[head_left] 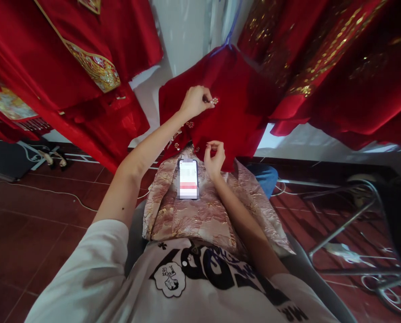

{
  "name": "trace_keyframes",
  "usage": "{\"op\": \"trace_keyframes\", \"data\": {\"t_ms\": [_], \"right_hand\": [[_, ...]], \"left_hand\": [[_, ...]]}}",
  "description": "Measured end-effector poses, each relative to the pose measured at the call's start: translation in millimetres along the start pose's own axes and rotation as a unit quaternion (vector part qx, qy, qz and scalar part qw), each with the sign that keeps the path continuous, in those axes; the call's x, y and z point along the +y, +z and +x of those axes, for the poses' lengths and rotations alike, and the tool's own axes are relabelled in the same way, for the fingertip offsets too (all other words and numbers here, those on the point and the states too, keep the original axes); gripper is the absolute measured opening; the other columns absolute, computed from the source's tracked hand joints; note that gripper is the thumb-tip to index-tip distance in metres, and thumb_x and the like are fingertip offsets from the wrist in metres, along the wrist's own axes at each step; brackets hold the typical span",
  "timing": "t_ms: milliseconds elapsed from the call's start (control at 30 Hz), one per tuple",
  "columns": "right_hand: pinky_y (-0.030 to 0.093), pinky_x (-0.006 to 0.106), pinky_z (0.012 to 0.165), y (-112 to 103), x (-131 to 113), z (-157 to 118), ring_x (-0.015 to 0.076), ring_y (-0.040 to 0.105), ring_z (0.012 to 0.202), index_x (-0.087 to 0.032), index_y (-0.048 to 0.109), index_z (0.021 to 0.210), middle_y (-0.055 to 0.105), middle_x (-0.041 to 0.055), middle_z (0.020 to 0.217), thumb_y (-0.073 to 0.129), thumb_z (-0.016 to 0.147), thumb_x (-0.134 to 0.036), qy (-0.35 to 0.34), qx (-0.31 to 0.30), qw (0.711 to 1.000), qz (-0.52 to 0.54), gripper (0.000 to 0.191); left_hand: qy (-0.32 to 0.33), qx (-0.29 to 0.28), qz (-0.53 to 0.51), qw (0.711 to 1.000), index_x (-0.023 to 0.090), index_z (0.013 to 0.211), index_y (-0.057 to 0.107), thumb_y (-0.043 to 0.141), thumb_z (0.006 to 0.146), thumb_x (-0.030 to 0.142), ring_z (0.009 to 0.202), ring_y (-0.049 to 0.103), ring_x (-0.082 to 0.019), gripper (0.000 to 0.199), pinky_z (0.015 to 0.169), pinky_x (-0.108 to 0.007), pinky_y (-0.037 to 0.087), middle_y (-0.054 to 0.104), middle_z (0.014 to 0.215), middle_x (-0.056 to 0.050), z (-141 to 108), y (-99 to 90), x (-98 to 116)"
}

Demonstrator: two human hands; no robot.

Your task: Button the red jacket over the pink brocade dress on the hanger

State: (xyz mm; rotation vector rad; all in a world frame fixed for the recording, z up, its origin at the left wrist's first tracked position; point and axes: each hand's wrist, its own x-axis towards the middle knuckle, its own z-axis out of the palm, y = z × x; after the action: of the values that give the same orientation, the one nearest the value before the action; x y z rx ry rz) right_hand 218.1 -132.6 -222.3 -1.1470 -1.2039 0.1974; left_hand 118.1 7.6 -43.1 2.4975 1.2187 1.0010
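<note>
A red garment point(234, 112) hangs in front of me from a blue hanger point(228, 44). My left hand point(196, 101) is raised to its middle, with thumb and fingers pinched on a small beaded flower ornament point(215, 101) against the cloth. Lower down, my right hand point(215, 158) is closed in a pinch in front of the garment's lower part; whatever it holds is too small to see. More beaded flowers point(190, 124) dot the garment's left side. A lit phone point(188, 179) rests on the pink brocade cloth point(187, 220) across my lap.
Red gowns with gold trim hang at the left point(96, 67) and right point(308, 89). A metal-framed chair point(345, 224) stands at the right. Shoes point(54, 159) sit on a low white rack at the left. A white cable point(69, 194) runs over the red tiled floor.
</note>
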Motion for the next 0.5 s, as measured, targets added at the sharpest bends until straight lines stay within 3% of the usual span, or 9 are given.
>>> {"op": "trace_keyframes", "data": {"t_ms": [133,267,367,500], "right_hand": [[0.054,0.043,0.096,-5.7,-6.0,28.1,0.0234,0.065,0.094,-0.022,0.056,0.100,0.066,0.0104,0.103,0.046,0.102,-0.027,0.004,-0.003,1.000,-0.013,0.012],[0.053,0.049,0.107,-7.7,-15.1,70.5,0.0252,0.064,0.108,-0.022,0.058,0.104,0.063,0.0121,0.112,0.047,0.104,-0.024,-0.033,-0.015,0.998,-0.053,0.012],[0.052,0.055,0.114,-2.9,-22.9,108.6,0.0280,0.062,0.122,-0.023,0.062,0.118,0.061,0.0136,0.122,0.047,0.110,-0.033,-0.073,-0.040,0.993,-0.083,0.020],[0.053,0.058,0.117,17.7,-32.4,165.7,0.0309,0.060,0.137,-0.024,0.061,0.138,0.059,0.0143,0.132,0.044,0.114,-0.051,-0.125,-0.091,0.983,-0.099,0.040]], "left_hand": [[0.017,-0.005,-0.038,0.999,0.027,0.085,0.082,0.087,0.085,0.026,0.103,0.077,-0.031,0.005,0.105,-0.051,0.058,0.084,0.103,-0.005,-2.5,-5.8,0.6],[0.050,0.023,-0.041,0.998,0.029,0.093,0.084,0.083,0.090,0.029,0.102,0.078,-0.032,0.003,0.116,-0.062,0.051,0.085,0.105,-0.005,-7.4,-5.2,0.1],[0.076,0.034,-0.026,0.996,0.026,0.094,0.083,0.078,0.096,0.031,0.099,0.079,-0.030,0.007,0.126,-0.065,0.041,0.084,0.101,-0.006,-9.3,-2.8,-1.7],[0.110,0.007,0.018,0.994,0.023,0.095,0.080,0.069,0.104,0.033,0.101,0.078,-0.027,0.018,0.134,-0.058,0.032,0.082,0.093,-0.006,-7.6,-0.8,-6.0]]}}
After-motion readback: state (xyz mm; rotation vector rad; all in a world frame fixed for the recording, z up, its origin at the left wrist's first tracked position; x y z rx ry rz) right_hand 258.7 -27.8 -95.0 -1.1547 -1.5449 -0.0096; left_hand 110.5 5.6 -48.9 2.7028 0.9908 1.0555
